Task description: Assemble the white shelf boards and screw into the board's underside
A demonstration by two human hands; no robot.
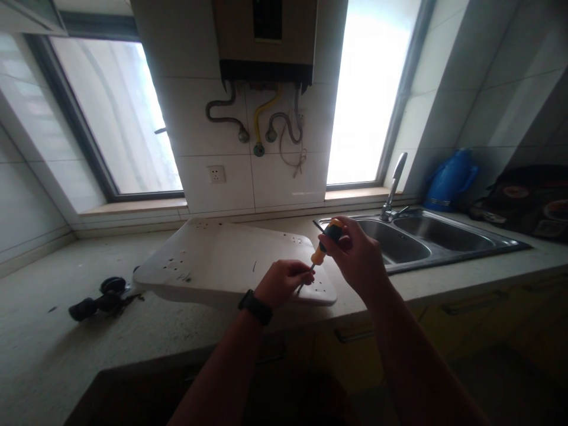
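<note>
My right hand [359,254] is wrapped round the yellow and black handle of a screwdriver [318,255], which is tilted with its shaft pointing down and left. A short dark rod [318,226] juts out beside that handle; I cannot tell what it is. The fingers of my left hand [284,281] pinch the shaft low down, over the near right corner of a white board [226,254]. At that corner the tip meets or nearly meets the surface. Small holes cluster at the board's corners. A dark watch is on my left wrist.
Black wheel-like parts [95,302] lie on the pale counter [53,266] left of the board. A double steel sink [444,254] with a tap [393,189] is to the right, and a blue jug [450,180] and a dark bag [528,198] stand beyond it.
</note>
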